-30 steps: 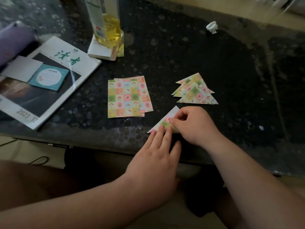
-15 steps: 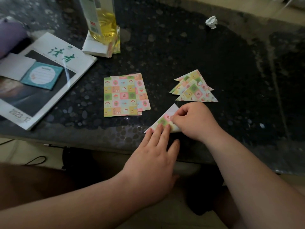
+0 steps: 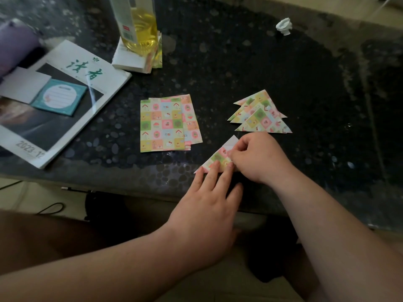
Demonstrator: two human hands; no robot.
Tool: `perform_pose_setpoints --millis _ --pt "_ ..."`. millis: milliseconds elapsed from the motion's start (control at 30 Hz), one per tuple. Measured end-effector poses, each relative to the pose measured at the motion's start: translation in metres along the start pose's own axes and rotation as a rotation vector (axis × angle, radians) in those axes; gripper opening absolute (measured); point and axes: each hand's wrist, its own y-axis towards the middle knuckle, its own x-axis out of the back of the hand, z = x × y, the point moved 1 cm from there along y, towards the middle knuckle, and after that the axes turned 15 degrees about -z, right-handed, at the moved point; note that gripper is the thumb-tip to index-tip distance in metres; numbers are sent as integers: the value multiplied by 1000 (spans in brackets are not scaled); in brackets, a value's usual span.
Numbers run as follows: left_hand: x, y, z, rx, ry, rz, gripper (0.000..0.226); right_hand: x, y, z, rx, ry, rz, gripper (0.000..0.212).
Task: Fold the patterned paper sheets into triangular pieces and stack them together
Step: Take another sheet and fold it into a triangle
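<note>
Paper in work lies near the front edge of the table, half folded: a patterned triangle with a white flap at its top. Left hand lies flat, fingers straight, tips pressing the paper's lower edge down, judged to pin it so the crease does not slip. Right hand has fingers curled, thumb and forefinger pinching the paper at its right side, likely to draw the flap over and set the crease. Working near the edge keeps the fold close to the body.

Sheets, unfolded, lie in a loose stack just left of the paper, near the left hand. Triangles, finished, lie overlapped just behind the right hand, apart from the paper. Judged: several done, several left.

Around: magazine at far left with a teal pad on it; bottle of yellow liquid at the back; crumpled wad at right rear. None lies between paper, sheets and triangles. Only hazard judged: right knuckles brushing the nearest triangle.
</note>
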Motion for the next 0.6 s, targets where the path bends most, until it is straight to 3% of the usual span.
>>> perform_pose_setpoints --millis 233,600 --pt "-6 -2 1 -19 34 -63 84 0 -1 1 -4 -14 2 16" --pt "-5 0 -2 -2 41 24 85 0 -2 3 9 -44 -2 16"
